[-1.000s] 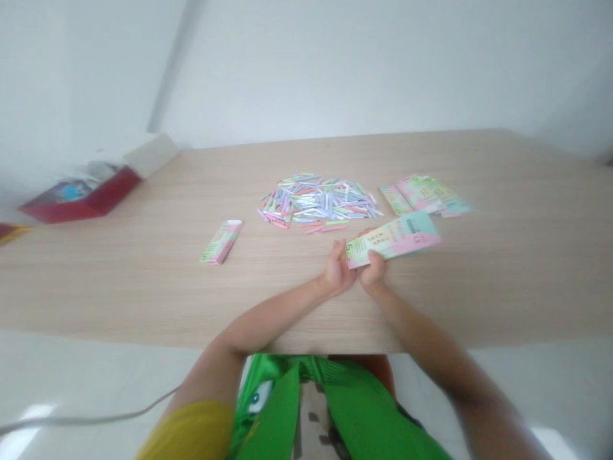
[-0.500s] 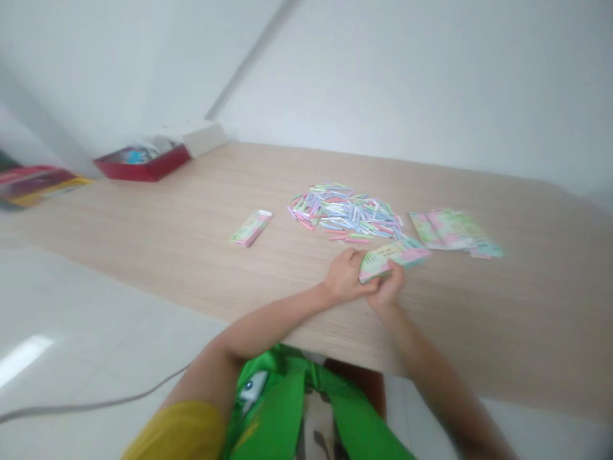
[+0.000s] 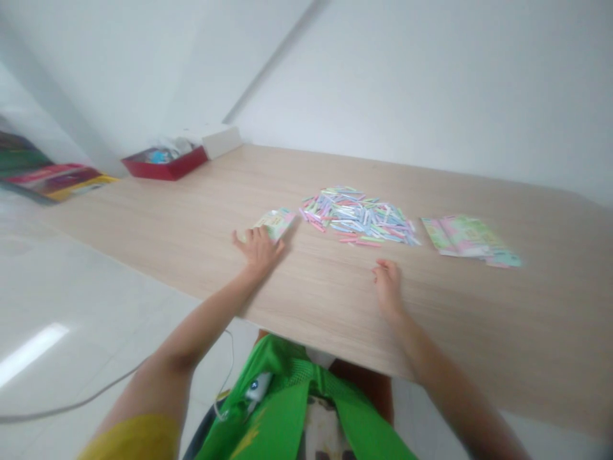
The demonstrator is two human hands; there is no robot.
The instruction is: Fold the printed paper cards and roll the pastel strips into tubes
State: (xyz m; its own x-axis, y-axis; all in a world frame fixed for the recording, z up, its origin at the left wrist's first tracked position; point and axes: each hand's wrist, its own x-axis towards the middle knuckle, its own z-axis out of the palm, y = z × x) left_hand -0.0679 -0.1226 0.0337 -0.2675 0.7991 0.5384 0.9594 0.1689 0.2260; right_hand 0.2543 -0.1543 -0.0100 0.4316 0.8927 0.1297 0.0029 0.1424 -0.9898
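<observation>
At the left of the table, my left hand (image 3: 261, 249) lies over a flat green-and-pink box (image 3: 278, 222), its thumb on the near side and its fingers across the top. The box that lay here before is hidden or merged with it. My right hand (image 3: 389, 284) is over the table near the front, with fingers loosely bent, a gap at the thumb and nothing seen in it. Beyond both hands spreads a pile of short pastel sticks (image 3: 359, 214). Several flat green-and-pink packets (image 3: 460, 236) overlap to the right of the pile.
A red tray (image 3: 165, 169) with crumpled white and blue things stands at the table's far left, beside a white box (image 3: 223, 140). Colourful flat items (image 3: 62, 182) are at the far left. The wooden table (image 3: 330, 300) meets a white wall. A cable (image 3: 90, 399) crosses the floor.
The box held by both hands has gone left with my left hand to where the other box lay. My right hand has let go and stays near the middle. The view has shifted slightly.
</observation>
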